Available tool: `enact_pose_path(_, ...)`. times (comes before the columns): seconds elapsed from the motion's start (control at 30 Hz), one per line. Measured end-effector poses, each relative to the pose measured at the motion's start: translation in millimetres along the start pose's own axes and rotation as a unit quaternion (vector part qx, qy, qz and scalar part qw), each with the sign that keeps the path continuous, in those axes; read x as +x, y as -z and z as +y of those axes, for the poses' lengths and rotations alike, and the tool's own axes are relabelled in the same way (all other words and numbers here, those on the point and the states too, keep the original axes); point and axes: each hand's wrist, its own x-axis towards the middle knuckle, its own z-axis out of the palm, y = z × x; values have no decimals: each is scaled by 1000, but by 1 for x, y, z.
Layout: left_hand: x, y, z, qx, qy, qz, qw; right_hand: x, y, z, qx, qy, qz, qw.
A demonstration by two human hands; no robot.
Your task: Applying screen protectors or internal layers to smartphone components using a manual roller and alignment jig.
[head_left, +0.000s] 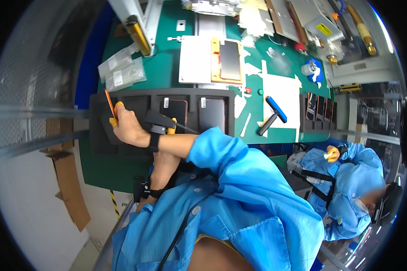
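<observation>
On green tabletop (164,65), black tray (193,106), cardboard (70,189) nearby

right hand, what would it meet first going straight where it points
Probably the left rim of the black tray, though the right hand could pass above it; depth is unclear.

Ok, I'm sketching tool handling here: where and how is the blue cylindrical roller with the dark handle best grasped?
Probably around its slim dark handle, coming from the wearer's near side: the handle slants back toward the wearer and leftward, while the blue cylinder lies crosswise at its far end.
</observation>
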Motion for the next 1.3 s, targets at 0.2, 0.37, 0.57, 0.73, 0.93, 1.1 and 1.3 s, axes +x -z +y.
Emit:
enact_pose_path(0.2,85,-1,18,-116,47,-231,965,-9,188,-6,-69,66,151,984)
enact_pose_path(0.37,191,-93,50,-113,20,-86,990,-4,322,84,27,105,395,912)
enact_pose_path(0.57,212,-190,55,37,42,-36,998,-17,345,117,-41,-63,405,911)
enact_pose_path(0.73,229,-145,64,-202,249,-77,944,30,321,133,-69,-16,353,933)
enact_pose_path(0.93,196,-47,44,-593,306,-30,744,76,293,126,-177,50,411,893)
enact_pose_path(1.1,144,-21,9,-621,358,-8,697,68,307,146,-343,19,363,866)
enact_pose_path(1.3,101,-5,2,-652,417,36,632,-69,402,184,-420,-224,297,828)
